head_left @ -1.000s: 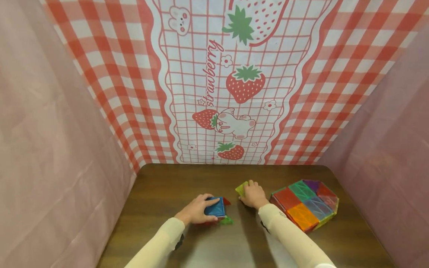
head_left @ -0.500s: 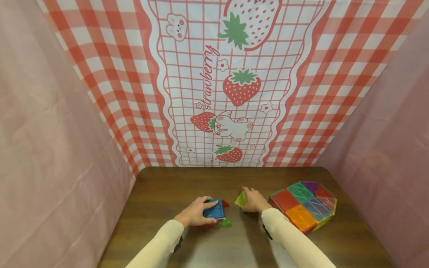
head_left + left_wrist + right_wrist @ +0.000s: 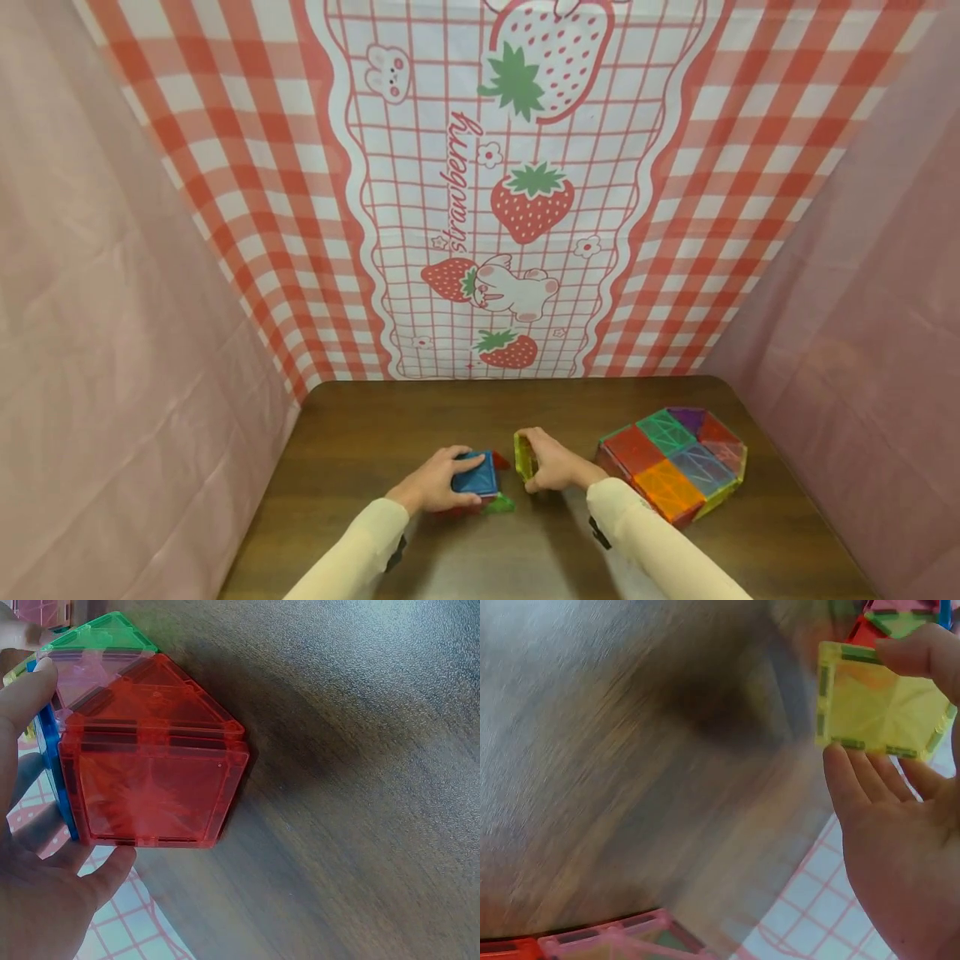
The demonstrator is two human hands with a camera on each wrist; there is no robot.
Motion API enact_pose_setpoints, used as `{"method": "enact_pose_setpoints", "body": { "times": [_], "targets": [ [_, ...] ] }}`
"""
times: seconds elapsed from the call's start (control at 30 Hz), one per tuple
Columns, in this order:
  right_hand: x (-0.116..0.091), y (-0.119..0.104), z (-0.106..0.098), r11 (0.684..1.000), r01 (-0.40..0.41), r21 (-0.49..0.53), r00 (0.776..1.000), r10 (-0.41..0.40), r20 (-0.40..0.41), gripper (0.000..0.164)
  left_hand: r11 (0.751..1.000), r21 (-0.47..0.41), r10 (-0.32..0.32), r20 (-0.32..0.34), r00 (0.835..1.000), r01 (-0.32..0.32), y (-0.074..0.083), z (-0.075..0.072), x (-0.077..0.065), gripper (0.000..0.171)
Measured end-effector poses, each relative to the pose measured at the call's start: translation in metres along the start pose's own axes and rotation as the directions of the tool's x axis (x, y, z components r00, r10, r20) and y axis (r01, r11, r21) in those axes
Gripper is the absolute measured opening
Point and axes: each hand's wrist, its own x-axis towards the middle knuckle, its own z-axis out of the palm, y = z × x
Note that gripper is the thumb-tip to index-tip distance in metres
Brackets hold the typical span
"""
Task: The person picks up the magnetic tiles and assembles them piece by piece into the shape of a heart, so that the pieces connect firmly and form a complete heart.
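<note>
My left hand (image 3: 435, 485) grips a small box of magnetic tiles, with its fingers and thumb around the blue square tile (image 3: 474, 475) on top. In the left wrist view a red square tile (image 3: 150, 795) forms one side, and red and green triangle tiles (image 3: 105, 634) splay out at the base. To the right of that box, my right hand (image 3: 557, 462) pinches a yellow square tile (image 3: 885, 705) by opposite edges, thumb on one and fingertips on the other. The yellow tile stands upright, a short gap away from the box.
A larger flat build of multicoloured magnetic tiles (image 3: 667, 471) lies at the right of the brown wooden table (image 3: 360, 417), close to my right forearm. A red checked strawberry cloth (image 3: 525, 275) hangs behind the table, and pink curtains (image 3: 135, 333) hang at both sides.
My right hand has turned the yellow tile upright and brought it left, closer to the box. The left hand keeps its grip on the box. The head view has tilted slightly.
</note>
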Motion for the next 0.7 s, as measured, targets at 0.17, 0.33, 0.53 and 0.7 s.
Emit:
{"method": "enact_pose_setpoints", "body": {
  "times": [0.17,0.33,0.53,0.7],
  "targets": [
    [0.001,-0.008,0.012,0.999,0.047,-0.022,0.998,-0.046,0.054,0.09,1.0,-0.001,-0.003,-0.003,1.0,0.003,0.0,0.002,-0.001,0.073],
    [0.001,-0.016,0.024,0.994,0.097,-0.05,0.994,-0.095,0.051,0.09,1.0,0.002,0.001,0.003,1.0,-0.001,0.001,0.001,0.0,0.074],
    [0.0,-0.017,0.028,0.997,0.068,-0.036,0.997,-0.066,0.045,0.094,1.0,0.006,0.001,0.006,1.0,-0.001,0.001,0.0,-0.001,0.075],
    [-0.002,-0.015,0.028,0.998,0.061,-0.023,0.997,-0.06,0.039,0.094,1.0,0.017,0.011,0.004,1.0,-0.011,0.001,0.003,-0.002,0.074]
  ]
}}
